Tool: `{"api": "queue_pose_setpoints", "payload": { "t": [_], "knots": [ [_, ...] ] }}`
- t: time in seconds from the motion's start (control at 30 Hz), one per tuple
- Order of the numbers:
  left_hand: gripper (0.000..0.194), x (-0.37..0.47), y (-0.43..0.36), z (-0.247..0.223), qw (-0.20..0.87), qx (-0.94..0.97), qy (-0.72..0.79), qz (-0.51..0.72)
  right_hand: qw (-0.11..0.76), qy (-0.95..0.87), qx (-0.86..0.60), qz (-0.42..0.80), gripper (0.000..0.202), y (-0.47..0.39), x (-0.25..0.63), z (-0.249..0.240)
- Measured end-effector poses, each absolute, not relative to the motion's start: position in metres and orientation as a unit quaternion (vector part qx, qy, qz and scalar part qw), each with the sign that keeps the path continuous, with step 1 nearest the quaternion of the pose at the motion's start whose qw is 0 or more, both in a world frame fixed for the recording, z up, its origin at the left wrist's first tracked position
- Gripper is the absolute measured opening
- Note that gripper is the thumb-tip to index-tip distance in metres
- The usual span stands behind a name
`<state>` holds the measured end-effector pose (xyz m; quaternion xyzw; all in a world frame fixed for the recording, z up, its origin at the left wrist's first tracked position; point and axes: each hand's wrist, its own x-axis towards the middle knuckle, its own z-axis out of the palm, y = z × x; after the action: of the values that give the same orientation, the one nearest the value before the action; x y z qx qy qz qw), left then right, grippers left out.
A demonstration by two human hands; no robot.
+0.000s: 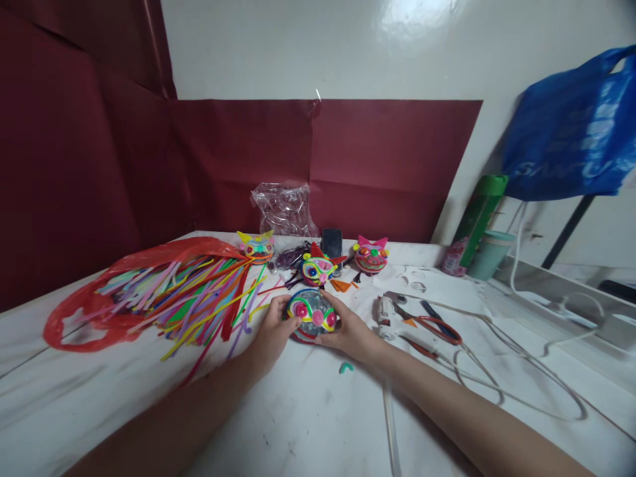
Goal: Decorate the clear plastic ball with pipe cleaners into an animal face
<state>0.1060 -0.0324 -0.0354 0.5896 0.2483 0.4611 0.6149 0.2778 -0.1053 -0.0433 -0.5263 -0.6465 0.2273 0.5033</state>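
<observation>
Between my two hands is a round grey lion-head craft (313, 309) with pink eyes, a pink nose and coloured strips around them. My left hand (275, 329) grips its left side, thumb near the left eye. On the opposite side my right hand (346, 329) wraps its fingers round the edge. A small green curved piece (346, 368) lies on the table just below my right hand. Right behind the held craft sits a finished-looking lion head (318, 267) with red horns. Orange felt scraps (342, 285) lie beside it.
Two more lion heads stand behind, one yellow-eared (257, 248), one pink-eared (370, 256). Coloured pipe-cleaner-like strips (199, 298) spill from a red plastic bag (94, 336) at left. A glue gun (386, 317), scissors (437, 328) and looping cable (527, 351) lie right, near a green cup (491, 254).
</observation>
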Motion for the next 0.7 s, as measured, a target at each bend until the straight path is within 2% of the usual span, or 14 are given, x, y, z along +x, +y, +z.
{"api": "queue_pose_setpoints", "payload": {
  "t": [0.17,0.47,0.7],
  "knots": [
    [0.039,0.106,-0.034,-0.037,0.579,0.614,0.258,0.470,0.478,-0.654,-0.552,0.195,0.093,-0.109,0.272,-0.040],
    [0.039,0.105,-0.032,-0.038,0.585,0.603,0.281,0.465,0.468,-0.670,-0.557,0.145,0.091,-0.113,0.259,-0.035],
    [0.038,0.106,-0.032,-0.031,0.624,0.581,0.273,0.446,0.518,-0.627,-0.540,0.215,0.090,-0.104,0.274,-0.046]
  ]
}}
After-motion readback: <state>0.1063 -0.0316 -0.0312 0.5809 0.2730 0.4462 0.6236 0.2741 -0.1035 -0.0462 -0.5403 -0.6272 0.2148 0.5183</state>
